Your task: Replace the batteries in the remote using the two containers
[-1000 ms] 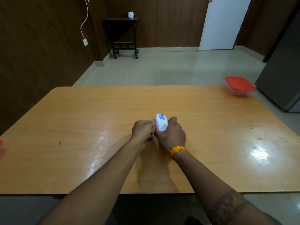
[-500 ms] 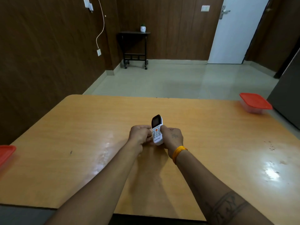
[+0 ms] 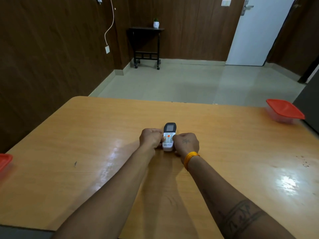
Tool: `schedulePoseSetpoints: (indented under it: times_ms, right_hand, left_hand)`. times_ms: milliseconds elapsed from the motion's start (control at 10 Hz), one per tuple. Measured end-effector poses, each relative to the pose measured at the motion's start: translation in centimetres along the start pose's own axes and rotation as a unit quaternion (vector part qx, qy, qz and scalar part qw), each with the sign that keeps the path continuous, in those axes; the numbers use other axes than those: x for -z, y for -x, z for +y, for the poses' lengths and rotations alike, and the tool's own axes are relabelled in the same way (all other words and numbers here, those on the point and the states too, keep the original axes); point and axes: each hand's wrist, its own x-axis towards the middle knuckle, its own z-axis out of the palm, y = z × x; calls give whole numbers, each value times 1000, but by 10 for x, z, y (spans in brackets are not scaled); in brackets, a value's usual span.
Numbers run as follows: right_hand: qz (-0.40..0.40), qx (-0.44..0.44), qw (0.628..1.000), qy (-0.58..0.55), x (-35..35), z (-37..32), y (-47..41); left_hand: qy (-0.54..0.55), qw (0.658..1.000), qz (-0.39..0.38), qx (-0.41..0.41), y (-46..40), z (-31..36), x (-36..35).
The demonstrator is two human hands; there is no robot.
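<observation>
At desk (image 3: pixel 224 135) centre, both hands, left (image 3: pixel 151 138) and right (image 3: pixel 186 143), gripping remote (image 3: pixel 168 137) face-up; could slip loose if grip relaxes, containers at 3 (image 3: pixel 284 112) and 9 (image 3: pixel 5 162) unopened.

Both forearms reach forward from the lower edge of the view and converge near the middle. The left hand (image 3: pixel 151 138) has its fingers curled inward, knuckles up, pinching the left side of the remote (image 3: pixel 169 136). The right hand (image 3: pixel 186 143) mirrors it, fingers curled round the right side, back of the hand up and bearing a small tattoo. The right wrist wears a yellow band (image 3: pixel 189 158); a tattooed band circles the right forearm.
</observation>
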Motion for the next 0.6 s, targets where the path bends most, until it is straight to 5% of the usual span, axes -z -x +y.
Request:
schedulePoseSetpoints:
  times_ms: [400,600]
  right_hand:
    - [-5,13,1000,3,-3,11,5]
    - [6,68,997,-23,9,6,26]
  left_hand:
    - [-62,997,32,-33,15,-12,7]
    - [-127,979,45,-151,25,-5,18]
